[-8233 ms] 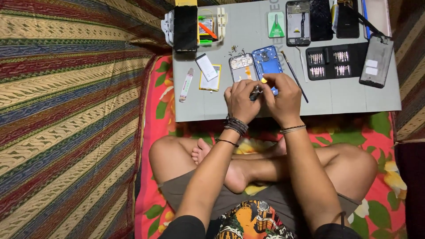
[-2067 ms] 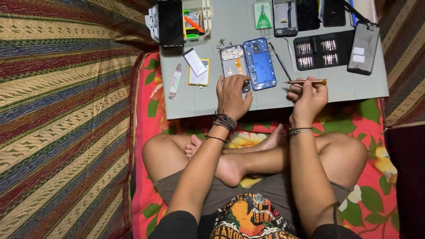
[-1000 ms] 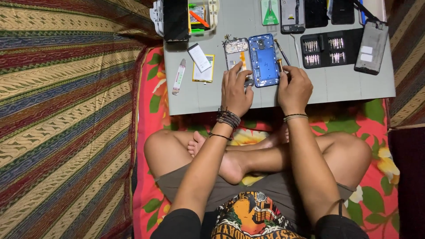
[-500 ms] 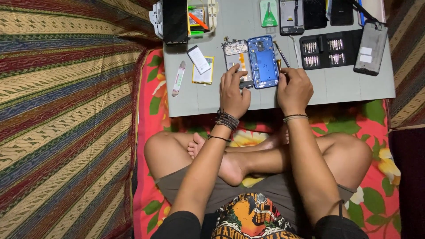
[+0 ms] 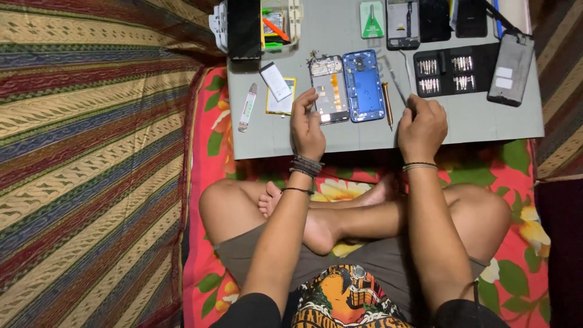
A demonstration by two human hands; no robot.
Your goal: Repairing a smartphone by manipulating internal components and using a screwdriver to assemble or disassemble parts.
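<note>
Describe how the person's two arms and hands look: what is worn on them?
Both forearms are bare. The left hand has a stack of dark braided bands at the wrist, plus one thin dark band lower down. The right hand has a thin double cord at the wrist. Black short sleeves cover the upper arms.

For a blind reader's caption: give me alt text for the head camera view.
A person sits cross-legged at a grey board, left hand on an opened phone beside its blue back cover, right hand by thin tools. A screwdriver bit set lies beyond.
</note>
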